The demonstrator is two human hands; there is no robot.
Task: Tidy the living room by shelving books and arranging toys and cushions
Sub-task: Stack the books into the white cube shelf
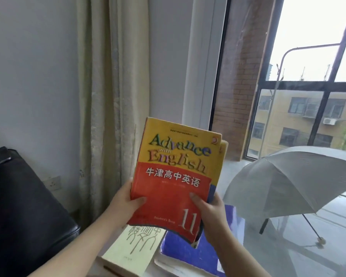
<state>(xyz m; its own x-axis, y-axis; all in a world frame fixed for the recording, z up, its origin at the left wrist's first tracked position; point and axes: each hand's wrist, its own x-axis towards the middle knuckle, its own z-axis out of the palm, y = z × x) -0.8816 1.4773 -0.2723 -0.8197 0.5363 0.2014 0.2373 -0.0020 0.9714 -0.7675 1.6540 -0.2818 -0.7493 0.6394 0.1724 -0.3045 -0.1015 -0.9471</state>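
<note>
Holding the English textbook up in both grips, over the counter

I am holding the Advance with English textbook point(176, 176) upright in the air, cover facing me. My left grip point(126, 204) is pinching its lower left edge, and my right grip point(210, 214) is clamping the lower right corner, both thumbs on the cover. A second yellow book point(224, 148) is riding behind it, peeping out at the top right. The bottom edge is curling and frayed, so I am judging it a light, floppy paperback with a slick cover. The pair may slide apart, so I am favouring a squeeze near the spine. Below, a cream book point(132, 246) and a blue book point(180, 250) are lying on the counter point(151, 273).
</note>
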